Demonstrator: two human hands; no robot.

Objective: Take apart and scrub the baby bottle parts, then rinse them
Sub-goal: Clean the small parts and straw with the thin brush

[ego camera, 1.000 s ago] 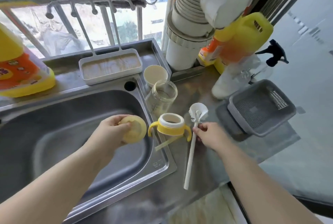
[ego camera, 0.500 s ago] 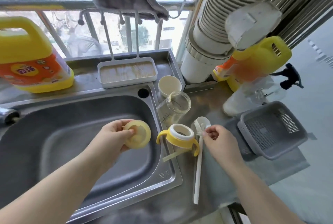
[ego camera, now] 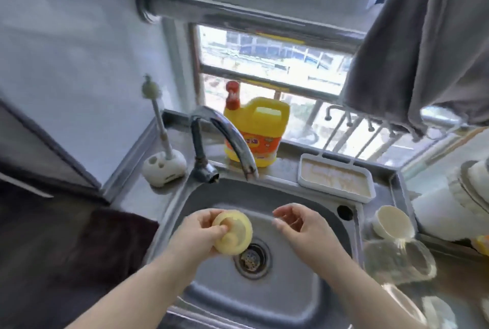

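- The yellow bottle part [ego camera: 232, 232], a round disc-like piece, sits in the left hand [ego camera: 199, 233] above the sink [ego camera: 264, 299], just up and left of the drain [ego camera: 252, 259]; its lower right edge overlaps the drain's rim in this view.
- The left grip is closed around the part: the thumb lies across its face, and the fingers behind it are hidden, so I cannot see how they lie.
- The right hand [ego camera: 301, 228] hangs over the basin just beside the part, not touching it; its grip is released, fingers loosely curled, holding nothing.
- Motion blur softens the part, so I cannot tell whether it is a nipple, a lid or a seal.
- The clear glass bottle body [ego camera: 399, 260] lies tilted on the bench [ego camera: 148, 196] to the right of the sink, blurred and hard to outline.
- Behind it stands a cream cup [ego camera: 393, 223]; whether they touch is unclear.
- More clear items at the lower right corner are cut off by the frame.
- The faucet [ego camera: 225, 138] arches over the basin's back edge.
- A yellow detergent jug [ego camera: 255, 135] stands behind the faucet, partly covered by the spout.
- A white tray [ego camera: 336, 177] rests on the back ledge.
- A bottle brush in a white stand [ego camera: 162, 167] sits in the left corner.
- A grey cloth [ego camera: 423, 43] hangs at the upper right, cut off by the top edge.
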